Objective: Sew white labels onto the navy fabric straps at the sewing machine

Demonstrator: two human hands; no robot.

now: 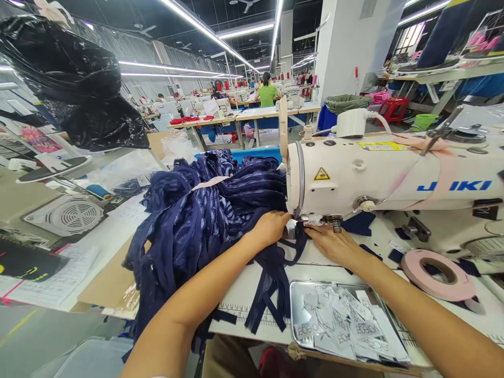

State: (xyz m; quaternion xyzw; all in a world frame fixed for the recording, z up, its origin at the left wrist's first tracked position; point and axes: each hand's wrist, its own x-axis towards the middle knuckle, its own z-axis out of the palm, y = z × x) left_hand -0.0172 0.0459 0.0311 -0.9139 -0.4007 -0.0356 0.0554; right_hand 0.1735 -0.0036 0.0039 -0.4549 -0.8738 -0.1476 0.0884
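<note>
Mid-frame, left hand (273,228) and right hand (333,242) flank navy fabric (300,242), grips unclear; sewing machine (346,176) reads "J…KI", lower-right labels (340,321) "valege".

Navy fabric (197,220) lies heaped in folds, narrow strips (272,278) beside it

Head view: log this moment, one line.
left hand: at sewing machine, left of stitching point; right hand: right of it; grips: unclear; navy fabric: piled left; metal tray: holds labels

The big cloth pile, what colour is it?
The cloth pile is mostly navy blue, clearest in the head view.
</note>
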